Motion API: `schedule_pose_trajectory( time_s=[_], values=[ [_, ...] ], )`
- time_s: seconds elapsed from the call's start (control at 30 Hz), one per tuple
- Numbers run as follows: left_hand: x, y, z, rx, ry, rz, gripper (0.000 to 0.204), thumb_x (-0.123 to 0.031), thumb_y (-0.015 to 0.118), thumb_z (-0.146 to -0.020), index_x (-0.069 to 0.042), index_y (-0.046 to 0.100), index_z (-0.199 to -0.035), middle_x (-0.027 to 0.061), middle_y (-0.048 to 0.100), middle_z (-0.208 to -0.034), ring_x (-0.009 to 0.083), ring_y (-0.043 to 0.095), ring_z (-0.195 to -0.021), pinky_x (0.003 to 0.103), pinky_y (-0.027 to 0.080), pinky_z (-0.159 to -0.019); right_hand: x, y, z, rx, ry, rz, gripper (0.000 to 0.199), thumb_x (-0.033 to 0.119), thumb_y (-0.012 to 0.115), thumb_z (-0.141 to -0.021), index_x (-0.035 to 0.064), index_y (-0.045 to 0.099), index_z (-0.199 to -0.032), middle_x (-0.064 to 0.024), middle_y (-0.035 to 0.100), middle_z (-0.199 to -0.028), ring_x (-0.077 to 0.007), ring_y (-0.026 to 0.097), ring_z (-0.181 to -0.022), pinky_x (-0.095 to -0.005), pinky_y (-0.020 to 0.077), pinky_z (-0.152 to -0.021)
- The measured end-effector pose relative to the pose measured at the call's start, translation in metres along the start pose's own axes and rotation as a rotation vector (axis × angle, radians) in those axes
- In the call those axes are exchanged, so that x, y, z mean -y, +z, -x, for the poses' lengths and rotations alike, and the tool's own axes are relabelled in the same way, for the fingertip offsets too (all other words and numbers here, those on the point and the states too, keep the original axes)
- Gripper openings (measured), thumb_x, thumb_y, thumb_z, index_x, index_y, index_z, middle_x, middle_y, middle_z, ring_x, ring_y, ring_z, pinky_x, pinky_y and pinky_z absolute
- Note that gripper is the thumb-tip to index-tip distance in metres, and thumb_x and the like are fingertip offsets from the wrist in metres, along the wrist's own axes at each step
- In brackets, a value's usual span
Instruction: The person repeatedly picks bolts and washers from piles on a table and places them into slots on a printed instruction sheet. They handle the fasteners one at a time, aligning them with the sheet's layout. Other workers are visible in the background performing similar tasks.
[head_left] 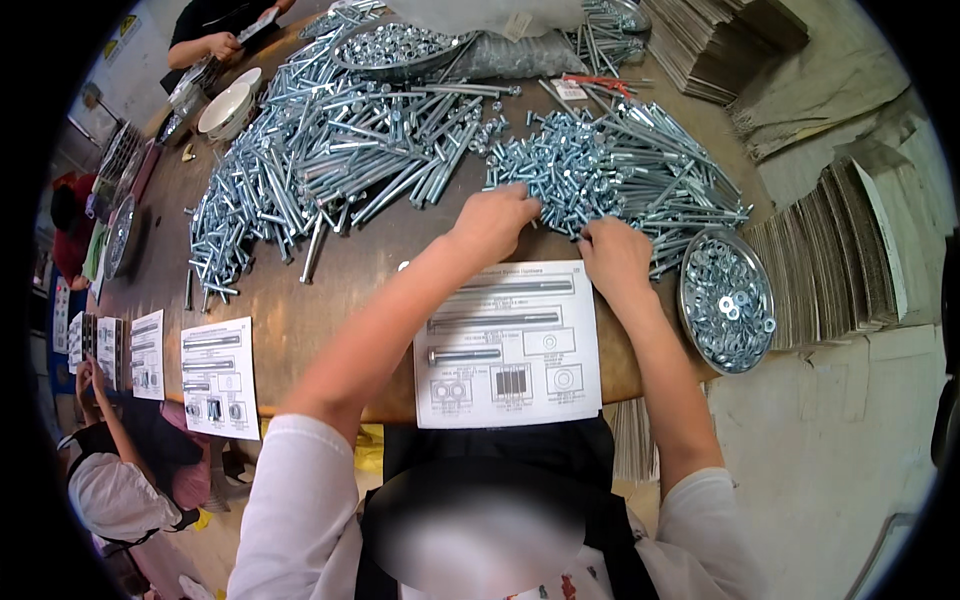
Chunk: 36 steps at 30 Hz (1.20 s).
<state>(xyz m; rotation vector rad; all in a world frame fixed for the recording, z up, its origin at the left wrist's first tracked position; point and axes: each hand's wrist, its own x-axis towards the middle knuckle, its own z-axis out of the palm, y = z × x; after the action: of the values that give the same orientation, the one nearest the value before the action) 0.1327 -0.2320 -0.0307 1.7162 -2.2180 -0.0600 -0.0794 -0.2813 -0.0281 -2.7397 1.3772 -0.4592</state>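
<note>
My left hand [496, 222] reaches to the near edge of a pile of short silver bolts [562, 158]. Its fingers are curled together at the bolts, and whatever they hold is hidden. Just right of it, my right hand [615, 255] bends its fingers inward at the same edge; I cannot make out what is between them. Between my forearms a white printed card [508, 345] with pictures of bolts and washers lies flat at the table's front edge. Longer bolts [665, 165] spread out right of the short ones.
A large heap of long bolts [330, 160] covers the table's left. A metal bowl of washers [728, 300] stands by my right forearm, beside stacked cardboard [830, 250]. More printed cards [218, 375] lie leftward, near a co-worker [125, 470]. Another person's hand [222, 45] is at the far side.
</note>
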Motion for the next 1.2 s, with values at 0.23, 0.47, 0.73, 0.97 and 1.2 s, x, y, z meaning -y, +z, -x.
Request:
schedule_pose_trajectory(
  time_s=[0.23,0.47,0.73,0.97,1.2],
  values=[
    [0.004,-0.011,0.008,-0.074,0.077,0.101,0.009,-0.008,0.065,-0.082,-0.005,0.064,-0.090,0.0112,0.064,-0.088,0.0316,0.065,-0.084,0.041,0.053,-0.071,0.004,-0.032,0.011,-0.023,0.086,-0.543,0.015,0.018,0.070,-0.080,0.0047,0.067,-0.086,-0.0102,0.067,-0.080,-0.0254,0.066,-0.069,-0.0377,0.0509,-0.063],
    [-0.086,-0.067,0.142,0.063,-0.269,0.668,0.018,-0.020,0.076,-0.083,-0.006,0.066,-0.087,0.0090,0.067,-0.078,0.0214,0.065,-0.067,0.033,0.051,-0.062,0.048,-0.066,0.096,0.374,-0.297,-0.780,0.011,0.008,0.072,-0.079,0.0048,0.067,-0.088,-0.0095,0.064,-0.082,-0.0237,0.066,-0.069,-0.0345,0.0526,-0.063],
    [-0.126,-0.049,0.164,0.038,-0.143,0.465,0.022,-0.026,0.075,-0.083,-0.007,0.064,-0.087,0.0103,0.064,-0.074,0.0294,0.065,-0.068,0.038,0.051,-0.060,0.050,-0.051,0.102,0.549,-0.356,-0.859,0.009,0.008,0.068,-0.081,0.0056,0.068,-0.090,-0.0106,0.067,-0.091,-0.0296,0.066,-0.079,-0.0388,0.0523,-0.070],
    [-0.083,-0.037,0.061,-0.137,-0.065,0.386,0.018,-0.019,0.064,-0.090,-0.006,0.070,-0.100,0.0135,0.066,-0.086,0.0299,0.066,-0.073,0.042,0.051,-0.064,-0.026,-0.033,0.049,-0.100,-0.002,-0.119,0.012,0.014,0.067,-0.084,0.0025,0.066,-0.088,-0.0146,0.066,-0.090,-0.0337,0.066,-0.076,-0.0445,0.0529,-0.068],
    [-0.055,0.019,-0.029,0.074,0.064,-0.053,0.010,-0.009,0.063,-0.081,-0.009,0.068,-0.089,0.0082,0.065,-0.087,0.0285,0.067,-0.085,0.042,0.054,-0.070,-0.035,-0.014,0.023,-0.032,0.087,0.008,0.014,0.016,0.069,-0.082,0.0035,0.064,-0.083,-0.0141,0.064,-0.088,-0.0349,0.066,-0.077,-0.0455,0.0535,-0.067]
  ],
)
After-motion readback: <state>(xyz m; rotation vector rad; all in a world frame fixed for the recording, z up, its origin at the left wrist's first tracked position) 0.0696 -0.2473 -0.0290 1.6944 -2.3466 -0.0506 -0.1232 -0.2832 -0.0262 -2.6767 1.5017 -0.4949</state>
